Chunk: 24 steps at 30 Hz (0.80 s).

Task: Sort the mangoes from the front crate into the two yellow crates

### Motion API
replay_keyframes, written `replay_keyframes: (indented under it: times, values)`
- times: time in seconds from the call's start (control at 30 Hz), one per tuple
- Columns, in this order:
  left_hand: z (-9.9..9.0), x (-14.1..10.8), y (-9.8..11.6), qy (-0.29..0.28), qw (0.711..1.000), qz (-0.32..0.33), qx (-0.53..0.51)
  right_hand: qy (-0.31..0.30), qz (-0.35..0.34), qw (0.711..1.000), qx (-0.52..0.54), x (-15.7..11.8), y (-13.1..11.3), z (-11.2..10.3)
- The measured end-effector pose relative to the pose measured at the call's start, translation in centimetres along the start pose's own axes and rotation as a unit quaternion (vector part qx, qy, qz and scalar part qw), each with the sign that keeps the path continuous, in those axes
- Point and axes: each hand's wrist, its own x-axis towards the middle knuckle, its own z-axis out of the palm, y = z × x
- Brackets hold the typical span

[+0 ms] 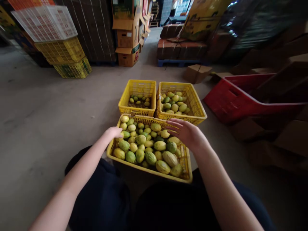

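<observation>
A yellow plastic crate (pixel 154 175) full of yellow-green oval fruits (pixel 150 158) sits low in front of my knees. At its left wall is my left hand (pixel 114 132), close against a yellowish fruit (pixel 119 136); its fingertips are mostly hidden, so I cannot make out a grip. Over the right part of the crate my right hand (pixel 187 132) is held open, fingers stretched out to the left above the fruits, holding nothing. Directly behind stand two more yellow crates: the left one (pixel 122 104) with a few fruits on its floor, the right one (pixel 199 107) with more.
A red crate (pixel 223 99) with cardboard in it stands to the right, with loose cardboard around it. Stacked white (pixel 45 25) and yellow crates (pixel 64 51) are at back left. Cardboard boxes (pixel 125 38) and a blue pallet (pixel 173 63) stand further back.
</observation>
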Motion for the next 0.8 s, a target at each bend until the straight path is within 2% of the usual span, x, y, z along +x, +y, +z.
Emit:
replay_keyframes:
  times: [0.1, 0.2, 0.4, 0.63, 0.8]
  values:
    - [1.8, 1.1, 0.2, -0.008, 1.000, -0.011, 0.017, 0.030, -0.015, 0.999, 0.027, -0.5, -0.7, 0.1]
    - [3.4, 1.3, 0.4, 0.013, 1.000, -0.009, 0.005, 0.048, -0.016, 0.998, 0.038, -1.0, -1.0, 0.3]
    - [5.1, 1.5, 0.3, 0.064, 0.998, -0.003, -0.018, 0.049, -0.016, 0.998, 0.048, -2.2, -1.4, -0.5]
    - [5.4, 2.6, 1.0, 0.057, 0.995, -0.035, 0.071, 0.087, -0.012, 0.993, 0.073, -3.4, -2.4, -1.8]
    - [4.0, 2.7, 1.5, 0.076, 0.988, -0.078, 0.113, 0.114, -0.009, 0.990, 0.086, -3.7, -2.6, -1.2]
